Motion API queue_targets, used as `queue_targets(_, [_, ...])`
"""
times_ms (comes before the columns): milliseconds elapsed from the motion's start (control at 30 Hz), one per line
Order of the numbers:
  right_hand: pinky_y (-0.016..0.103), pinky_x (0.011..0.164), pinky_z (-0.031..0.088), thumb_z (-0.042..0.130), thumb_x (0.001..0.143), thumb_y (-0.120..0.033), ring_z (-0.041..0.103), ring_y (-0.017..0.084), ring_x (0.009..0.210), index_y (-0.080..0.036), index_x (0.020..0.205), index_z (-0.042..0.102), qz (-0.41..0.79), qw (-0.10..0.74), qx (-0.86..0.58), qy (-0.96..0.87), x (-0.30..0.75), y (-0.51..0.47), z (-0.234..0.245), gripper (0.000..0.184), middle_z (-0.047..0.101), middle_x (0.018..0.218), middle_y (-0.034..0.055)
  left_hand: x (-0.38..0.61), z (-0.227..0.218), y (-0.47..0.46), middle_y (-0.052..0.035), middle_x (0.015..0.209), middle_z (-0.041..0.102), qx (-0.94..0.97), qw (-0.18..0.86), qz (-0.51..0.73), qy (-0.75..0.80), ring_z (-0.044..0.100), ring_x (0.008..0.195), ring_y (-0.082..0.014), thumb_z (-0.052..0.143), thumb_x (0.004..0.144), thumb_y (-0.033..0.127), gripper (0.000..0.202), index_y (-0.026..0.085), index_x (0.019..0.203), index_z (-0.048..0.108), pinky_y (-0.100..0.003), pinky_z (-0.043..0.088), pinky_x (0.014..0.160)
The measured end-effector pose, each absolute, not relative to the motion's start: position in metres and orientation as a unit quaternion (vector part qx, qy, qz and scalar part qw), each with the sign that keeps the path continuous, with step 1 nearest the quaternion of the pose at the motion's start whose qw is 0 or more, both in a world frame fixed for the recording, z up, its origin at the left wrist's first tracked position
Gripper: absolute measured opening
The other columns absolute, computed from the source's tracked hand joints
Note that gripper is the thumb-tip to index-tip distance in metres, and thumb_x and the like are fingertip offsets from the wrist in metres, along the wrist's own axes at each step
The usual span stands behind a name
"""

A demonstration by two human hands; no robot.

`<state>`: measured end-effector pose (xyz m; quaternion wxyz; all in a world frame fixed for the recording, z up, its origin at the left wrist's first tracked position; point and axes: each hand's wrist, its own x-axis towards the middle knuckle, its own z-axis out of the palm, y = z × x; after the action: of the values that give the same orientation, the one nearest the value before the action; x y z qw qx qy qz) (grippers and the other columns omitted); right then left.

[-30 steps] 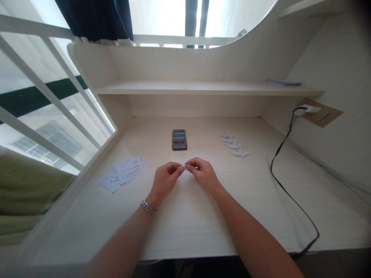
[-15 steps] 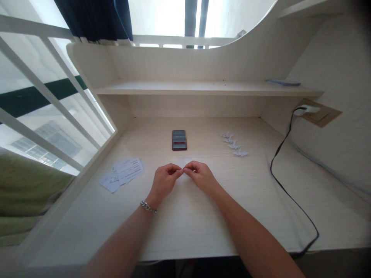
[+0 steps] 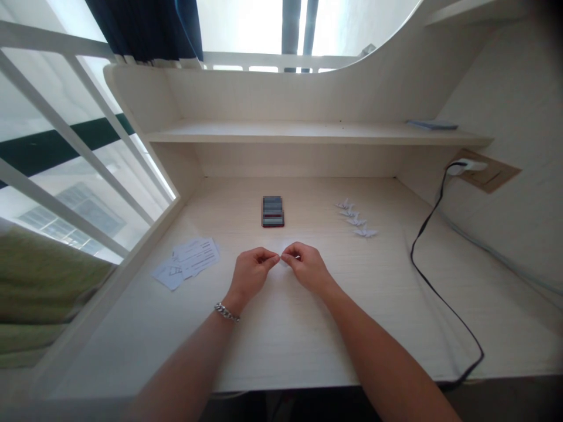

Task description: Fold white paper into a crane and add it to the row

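Observation:
Above the middle of the desk, my left hand (image 3: 254, 271) and my right hand (image 3: 307, 266) meet almost fingertip to fingertip. Both are closed in a pinch on a small white piece of paper (image 3: 284, 264), most of which the fingers hide. A chain bracelet (image 3: 226, 312) circles my left wrist. Beyond the hands lies a dark phone (image 3: 273, 211) with a blurred screen. Several small folded paper cranes (image 3: 357, 222) stand in a slanting row to the right. Over on the left, printed paper sheets (image 3: 196, 257) overlap on the desk.
A black cable (image 3: 426, 281) runs from a wall socket (image 3: 488, 171) down across the desk's right side. The shelf (image 3: 299, 132) spans the back, with a flat bluish item (image 3: 431, 125) on it. White railings (image 3: 74, 140) border the left side.
The fingertips of my hands have drawn very slightly apart, and a bit of white paper shows below the right fingertips. The view has shifted slightly; the other things stay put.

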<state>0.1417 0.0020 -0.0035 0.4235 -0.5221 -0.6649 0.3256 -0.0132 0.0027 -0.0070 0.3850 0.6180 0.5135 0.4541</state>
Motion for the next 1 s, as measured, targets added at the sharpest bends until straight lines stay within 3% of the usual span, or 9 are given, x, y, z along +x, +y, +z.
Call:
queue_targets(100, [0.025, 0.059, 0.041, 0.056, 0.074, -0.025, 0.055, 0.014, 0.064, -0.017, 0.070, 0.061, 0.328, 0.441, -0.528, -0.648, 0.142, 0.003, -0.005, 0.010, 0.063, 0.068, 0.0013, -0.015, -0.008, 0.006, -0.0050, 0.074, 0.069, 0.610, 0.411, 0.461, 0.497, 0.059, 0.067, -0.0162, 0.065, 0.068, 0.035, 0.022, 0.016, 0.077, 0.070, -0.025, 0.043, 0.062])
queue_targets(333, [0.026, 0.058, 0.042, 0.057, 0.073, -0.031, 0.055, 0.013, 0.062, -0.016, 0.073, 0.063, 0.403, 0.408, -0.512, -0.639, 0.144, 0.010, -0.013, 0.016, 0.063, 0.069, 0.0019, -0.019, -0.011, 0.011, -0.0029, 0.065, 0.065, 0.624, 0.375, 0.456, 0.512, 0.056, 0.061, -0.0139, 0.063, 0.070, 0.036, 0.022, 0.014, 0.070, 0.067, -0.024, 0.042, 0.059])
queue_targets(533, [0.026, 0.055, 0.043, 0.059, 0.071, -0.035, 0.053, 0.012, 0.056, -0.015, 0.070, 0.059, 0.451, 0.465, -0.509, -0.566, 0.143, 0.013, -0.017, 0.019, 0.059, 0.062, 0.0006, -0.014, -0.014, 0.010, -0.0038, 0.069, 0.065, 0.588, 0.447, 0.470, 0.482, 0.057, 0.063, -0.0136, 0.061, 0.072, 0.034, 0.022, 0.013, 0.079, 0.065, -0.024, 0.044, 0.060])
queue_targets(700, [0.025, 0.057, 0.043, 0.058, 0.072, -0.033, 0.053, 0.012, 0.060, -0.016, 0.072, 0.060, 0.445, 0.420, -0.495, -0.616, 0.141, 0.012, -0.020, 0.017, 0.060, 0.066, 0.0005, -0.017, -0.014, 0.010, -0.0008, 0.063, 0.061, 0.623, 0.372, 0.460, 0.512, 0.053, 0.059, -0.0118, 0.059, 0.073, 0.030, 0.016, 0.015, 0.068, 0.062, -0.022, 0.041, 0.057])
queue_targets(900, [0.025, 0.056, 0.043, 0.056, 0.074, -0.032, 0.053, 0.012, 0.059, -0.017, 0.070, 0.057, 0.444, 0.447, -0.501, -0.594, 0.142, 0.014, -0.021, 0.016, 0.058, 0.064, -0.0002, -0.012, -0.016, 0.011, -0.0029, 0.070, 0.062, 0.629, 0.403, 0.439, 0.499, 0.057, 0.065, -0.0138, 0.051, 0.079, 0.036, 0.024, 0.014, 0.079, 0.060, -0.024, 0.044, 0.061])
queue_targets(1000, [0.025, 0.060, 0.044, 0.059, 0.073, -0.034, 0.055, 0.013, 0.065, -0.017, 0.075, 0.060, 0.447, 0.445, -0.485, -0.605, 0.143, 0.013, -0.019, 0.017, 0.061, 0.070, 0.0011, -0.013, -0.014, 0.008, -0.0022, 0.069, 0.062, 0.663, 0.357, 0.413, 0.511, 0.056, 0.063, -0.0136, 0.051, 0.079, 0.036, 0.023, 0.015, 0.076, 0.060, -0.024, 0.043, 0.060])
